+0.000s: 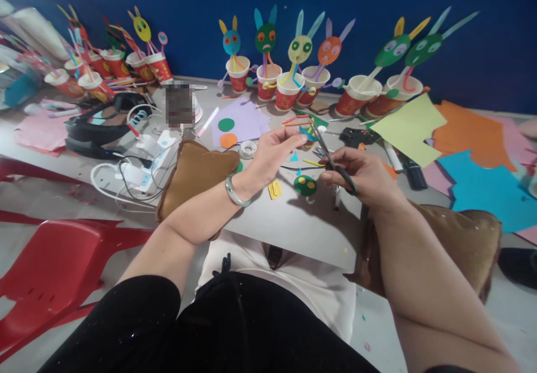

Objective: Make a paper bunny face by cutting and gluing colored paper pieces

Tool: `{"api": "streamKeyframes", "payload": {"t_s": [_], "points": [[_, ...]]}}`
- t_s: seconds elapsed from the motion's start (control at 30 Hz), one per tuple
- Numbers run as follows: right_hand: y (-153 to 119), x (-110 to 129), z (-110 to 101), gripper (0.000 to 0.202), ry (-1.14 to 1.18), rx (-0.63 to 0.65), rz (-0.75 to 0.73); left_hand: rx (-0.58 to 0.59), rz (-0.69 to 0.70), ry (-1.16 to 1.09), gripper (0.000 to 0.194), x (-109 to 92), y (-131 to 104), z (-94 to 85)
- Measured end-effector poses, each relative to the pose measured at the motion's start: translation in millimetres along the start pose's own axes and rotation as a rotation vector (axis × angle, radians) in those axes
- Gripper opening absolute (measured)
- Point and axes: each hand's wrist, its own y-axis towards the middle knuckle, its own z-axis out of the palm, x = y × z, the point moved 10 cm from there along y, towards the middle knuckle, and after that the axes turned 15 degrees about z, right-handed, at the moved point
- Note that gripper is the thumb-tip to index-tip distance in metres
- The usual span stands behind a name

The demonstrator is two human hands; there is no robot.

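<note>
Between its thumb and fingers my left hand (279, 148) pinches a small piece of blue paper (308, 134). My right hand (361, 173) is closed round the dark handles of a pair of scissors (327, 152). The blades point up and away, right beside the blue paper; whether they touch it I cannot tell. Below the hands a green paper oval (305, 185) with two yellow dots lies on the table. Left of it is a small yellow paper piece (274, 189). Small blue scraps (293, 156) lie between the hands.
Red paper cups (287, 96) holding paper-faced figures line the blue wall. A roll of tape (248, 149) and purple paper (239, 118) lie to the left, near a power strip (157, 160). Blue paper (482, 183) and a glue gun (356, 137) are on the right. Brown cushions (197, 174) flank the table edge.
</note>
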Motion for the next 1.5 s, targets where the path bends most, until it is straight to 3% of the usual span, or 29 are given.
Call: {"api": "streamKeyframes", "payload": {"t_s": [1.07, 1.5], "points": [[1.3, 1.3, -3.0, 0.072, -0.035, -0.027, -0.014, -0.011, -0.011, -0.006, 0.026, -0.8, 0.3, -1.2], [-2.3, 7.0, -3.1, 0.06, -0.013, -0.007, -0.076, -0.039, -0.023, -0.048, 0.026, -2.7, -1.5, 1.0]]}}
